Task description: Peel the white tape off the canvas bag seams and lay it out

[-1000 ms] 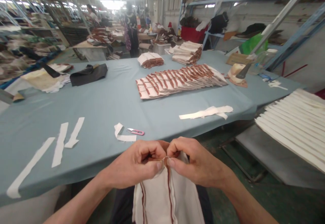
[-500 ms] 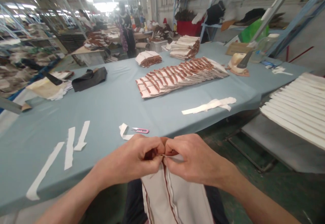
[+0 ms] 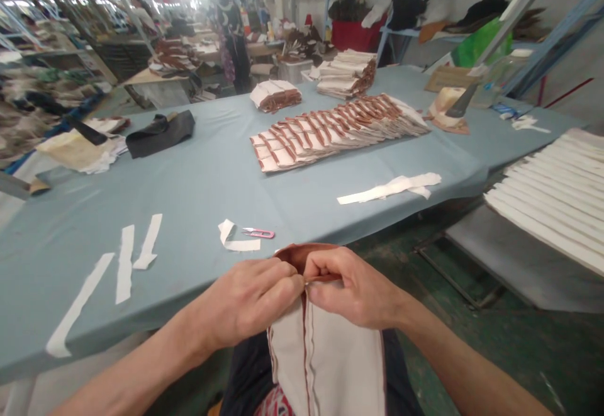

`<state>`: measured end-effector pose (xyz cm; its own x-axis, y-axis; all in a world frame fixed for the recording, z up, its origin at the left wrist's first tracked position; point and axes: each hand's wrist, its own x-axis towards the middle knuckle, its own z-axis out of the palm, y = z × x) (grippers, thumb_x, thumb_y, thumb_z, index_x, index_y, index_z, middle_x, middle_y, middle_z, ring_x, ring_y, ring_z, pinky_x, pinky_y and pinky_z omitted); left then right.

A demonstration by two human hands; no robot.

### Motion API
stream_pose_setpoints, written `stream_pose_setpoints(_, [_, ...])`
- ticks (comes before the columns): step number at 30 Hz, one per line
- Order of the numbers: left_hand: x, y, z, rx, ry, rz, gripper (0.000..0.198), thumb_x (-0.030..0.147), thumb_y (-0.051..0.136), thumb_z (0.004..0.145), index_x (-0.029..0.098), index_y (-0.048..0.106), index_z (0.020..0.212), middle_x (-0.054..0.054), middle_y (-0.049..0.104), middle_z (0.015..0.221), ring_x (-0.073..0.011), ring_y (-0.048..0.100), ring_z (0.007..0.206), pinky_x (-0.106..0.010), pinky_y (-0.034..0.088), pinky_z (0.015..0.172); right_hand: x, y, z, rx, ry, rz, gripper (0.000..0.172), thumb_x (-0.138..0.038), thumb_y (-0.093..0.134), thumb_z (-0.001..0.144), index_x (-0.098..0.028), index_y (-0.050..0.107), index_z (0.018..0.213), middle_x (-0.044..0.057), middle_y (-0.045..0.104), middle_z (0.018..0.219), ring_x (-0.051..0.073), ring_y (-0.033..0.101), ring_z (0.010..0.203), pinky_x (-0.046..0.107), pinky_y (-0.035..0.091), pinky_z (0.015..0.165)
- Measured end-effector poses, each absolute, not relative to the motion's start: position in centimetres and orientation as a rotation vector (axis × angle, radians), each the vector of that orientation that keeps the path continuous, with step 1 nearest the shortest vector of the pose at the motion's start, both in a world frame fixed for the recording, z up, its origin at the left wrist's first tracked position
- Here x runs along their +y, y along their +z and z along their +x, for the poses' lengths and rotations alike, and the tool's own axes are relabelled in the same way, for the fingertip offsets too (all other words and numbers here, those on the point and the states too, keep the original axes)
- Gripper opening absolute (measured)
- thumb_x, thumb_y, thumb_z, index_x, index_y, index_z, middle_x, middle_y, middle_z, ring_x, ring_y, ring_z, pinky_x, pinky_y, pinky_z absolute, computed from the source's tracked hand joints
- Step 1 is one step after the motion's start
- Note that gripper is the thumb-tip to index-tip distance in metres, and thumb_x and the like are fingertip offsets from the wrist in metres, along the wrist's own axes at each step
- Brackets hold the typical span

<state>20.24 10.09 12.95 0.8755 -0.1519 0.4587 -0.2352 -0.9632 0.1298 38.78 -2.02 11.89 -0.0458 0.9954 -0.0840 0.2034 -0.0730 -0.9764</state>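
Observation:
A cream fabric piece (image 3: 346,359) with brown seam edges hangs over my lap, its brown inner side (image 3: 295,253) showing at the top. Pinched closed at the upper end of its middle seam is my left hand (image 3: 255,293). My right hand (image 3: 353,287) grips the same edge just to the right, fingertips almost touching the left ones. The exact spot between the fingertips is hidden. Beyond my hands, pink thread snips (image 3: 259,233) lie on the table beside a bent white strip (image 3: 240,245).
The blue-grey covered table (image 3: 198,196) holds a long fanned row of cream and brown pieces (image 3: 330,129), two stacks behind it, white strips (image 3: 125,265) and a dark cloth (image 3: 160,134). Pleated white material (image 3: 557,196) lies at right. A person (image 3: 232,38) stands in the background.
My left hand has turned, with its fingers folded more over the edge. More of the brown inner side shows at the top. The view has shifted slightly.

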Motion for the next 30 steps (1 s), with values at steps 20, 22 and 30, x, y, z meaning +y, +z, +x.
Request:
stream_pose_setpoints(20, [10.5, 12.3, 20.3, -0.082, 0.479, 2.531, 0.011, 0.009, 0.054, 0.099, 0.019, 0.057, 0.102, 0.002, 0.065, 0.077, -0.0099, 0.057, 0.064, -0.020, 0.044, 0.062, -2.3, 12.1, 39.4, -1.444, 1.176, -1.459, 0.011, -0.019, 0.058, 0.078, -0.018, 0.057, 0.067, -0.005, 0.052, 0.061, 0.009, 0.043, 0.057, 0.021, 0.033, 0.054])
stream_pose_setpoints(22, [10.7, 13.1, 20.2, 0.044, 0.322, 2.420, 0.006, 0.013, 0.056, 0.097, 0.018, 0.059, 0.094, 0.004, 0.060, 0.072, -0.0089, 0.052, 0.061, -0.020, 0.041, 0.059, -2.6, 12.5, 39.4, -1.523, 1.073, -1.430, 0.012, -0.016, 0.058, 0.080, -0.018, 0.060, 0.069, -0.004, 0.060, 0.067, 0.009, 0.051, 0.061, 0.020, 0.037, 0.058])
stream_pose_setpoints(30, [11.4, 14.8, 20.7, -0.003, -0.057, 2.247, 0.045, 0.040, 0.039, 0.111, 0.016, 0.057, 0.078, 0.004, 0.050, 0.066, -0.0104, 0.046, 0.060, -0.023, 0.036, 0.059, -4.2, 12.8, 38.6, -1.823, 0.502, -1.460, 0.015, -0.010, 0.061, 0.086, -0.019, 0.062, 0.074, -0.003, 0.067, 0.069, 0.011, 0.058, 0.063, 0.024, 0.037, 0.063])
